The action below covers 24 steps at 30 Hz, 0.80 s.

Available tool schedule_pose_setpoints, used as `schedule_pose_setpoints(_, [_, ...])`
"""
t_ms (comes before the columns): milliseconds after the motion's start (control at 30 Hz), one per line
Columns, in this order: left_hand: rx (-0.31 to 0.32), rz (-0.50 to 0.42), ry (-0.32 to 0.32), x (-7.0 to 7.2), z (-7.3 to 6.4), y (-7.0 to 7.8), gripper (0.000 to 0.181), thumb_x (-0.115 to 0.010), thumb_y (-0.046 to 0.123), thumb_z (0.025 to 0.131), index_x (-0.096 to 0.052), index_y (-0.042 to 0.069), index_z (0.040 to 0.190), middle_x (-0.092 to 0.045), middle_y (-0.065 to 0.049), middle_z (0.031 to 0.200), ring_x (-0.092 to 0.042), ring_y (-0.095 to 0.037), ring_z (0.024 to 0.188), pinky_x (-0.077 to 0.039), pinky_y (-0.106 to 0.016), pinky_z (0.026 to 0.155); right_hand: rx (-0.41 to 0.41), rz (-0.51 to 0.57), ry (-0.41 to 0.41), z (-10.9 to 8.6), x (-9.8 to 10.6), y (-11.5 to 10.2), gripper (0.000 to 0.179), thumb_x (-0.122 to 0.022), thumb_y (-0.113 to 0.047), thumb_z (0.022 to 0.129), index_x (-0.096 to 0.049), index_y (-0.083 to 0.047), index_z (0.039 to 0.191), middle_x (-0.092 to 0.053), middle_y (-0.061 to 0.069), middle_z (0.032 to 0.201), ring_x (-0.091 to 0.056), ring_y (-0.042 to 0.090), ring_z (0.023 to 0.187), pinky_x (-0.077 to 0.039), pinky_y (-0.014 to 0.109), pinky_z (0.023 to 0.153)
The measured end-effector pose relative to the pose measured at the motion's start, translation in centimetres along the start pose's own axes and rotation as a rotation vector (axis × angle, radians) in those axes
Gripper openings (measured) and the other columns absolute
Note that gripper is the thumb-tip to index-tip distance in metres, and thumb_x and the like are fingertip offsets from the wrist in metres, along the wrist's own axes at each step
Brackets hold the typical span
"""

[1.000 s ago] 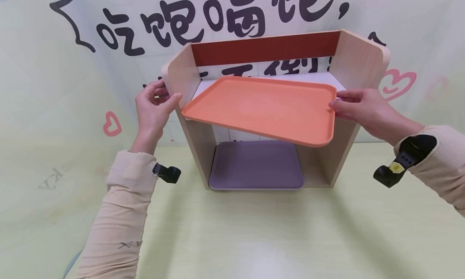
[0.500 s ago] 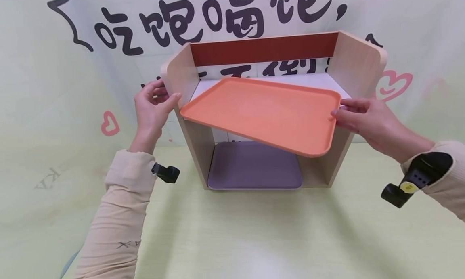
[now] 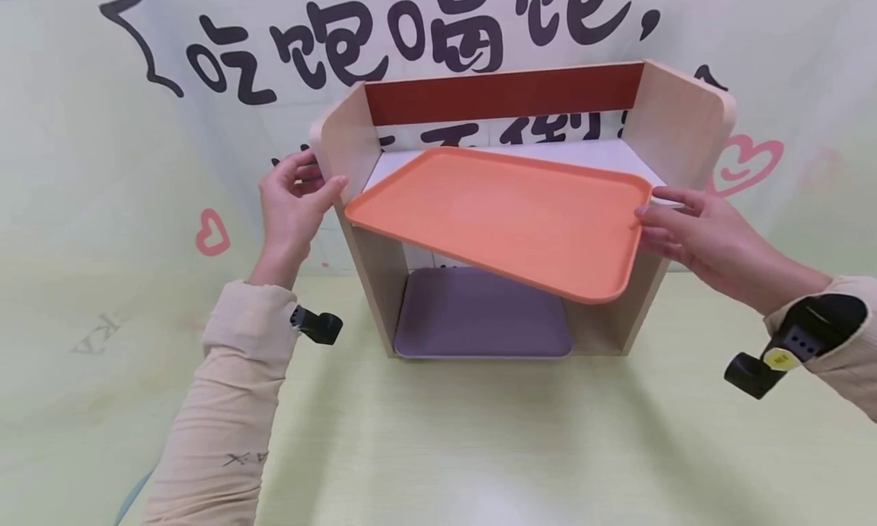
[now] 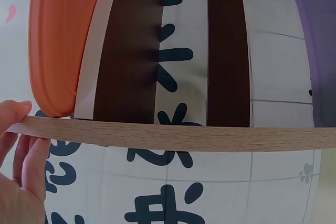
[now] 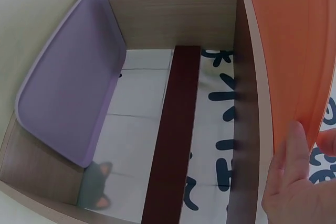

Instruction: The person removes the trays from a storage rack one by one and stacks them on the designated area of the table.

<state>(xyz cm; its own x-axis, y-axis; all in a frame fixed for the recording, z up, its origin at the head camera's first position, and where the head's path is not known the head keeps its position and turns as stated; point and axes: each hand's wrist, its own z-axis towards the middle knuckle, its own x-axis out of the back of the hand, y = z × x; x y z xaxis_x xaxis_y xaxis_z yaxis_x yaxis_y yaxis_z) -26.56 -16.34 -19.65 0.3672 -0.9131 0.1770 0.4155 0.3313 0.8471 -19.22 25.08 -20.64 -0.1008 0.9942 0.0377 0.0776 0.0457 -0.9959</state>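
An orange tray lies askew over the upper shelf of a small wooden rack, its near right corner jutting out past the front. My right hand pinches the tray's right edge, thumb on top and fingers beneath; the right wrist view shows those fingers against the underside. On the other side, my left hand grips the front edge of the rack's left side panel, thumb in front and fingers behind. The tray's left corner sits right beside that panel. A purple tray lies in the lower compartment.
The rack stands on a pale green table close to a printed wall cloth. A dark red board spans the rack's upper back. The right side panel rises near my right hand.
My right hand has moved toward me and slightly right, drawing the orange tray's right end forward and turning the tray further askew. My left hand keeps its grip on the side panel.
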Motion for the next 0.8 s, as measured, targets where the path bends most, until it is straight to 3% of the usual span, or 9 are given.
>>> schedule_pose_setpoints(167, [-0.016, 0.001, -0.002, -0.07, 0.10, -0.10, 0.046, -0.071, 0.020, 0.074, -0.057, 0.011, 0.117, -0.055, -0.005, 0.101, -0.053, -0.013, 0.084, -0.048, -0.021, 0.074, -0.022, 0.040, -0.020, 0.65, 0.13, -0.11, 0.087, -0.062, -0.025, 0.082, -0.001, -0.011, 0.143, -0.059, -0.005, 0.098, -0.063, 0.012, 0.085, -0.049, 0.023, 0.074])
schedule_pose_setpoints(433, [-0.028, 0.018, -0.005, -0.04, -0.03, -0.14, 0.046, -0.071, 0.023, 0.074, -0.057, 0.012, 0.117, -0.056, -0.006, 0.103, -0.054, -0.014, 0.085, -0.048, -0.022, 0.076, -0.069, 0.245, -0.054, 0.86, -0.21, 0.19, 0.073, -0.060, -0.018, 0.084, -0.014, -0.013, 0.141, -0.060, -0.001, 0.101, -0.063, 0.017, 0.087, -0.050, 0.024, 0.073])
schedule_pose_setpoints(800, [-0.020, 0.021, -0.006, -0.06, -0.11, -0.21, 0.046, -0.071, 0.023, 0.074, -0.057, 0.013, 0.118, -0.056, -0.006, 0.104, -0.054, -0.015, 0.087, -0.048, -0.023, 0.078, -0.100, 0.308, -0.029, 0.91, -0.23, 0.40, 0.072, -0.060, -0.016, 0.084, -0.017, -0.017, 0.141, -0.061, -0.002, 0.099, -0.063, 0.018, 0.087, -0.050, 0.025, 0.073])
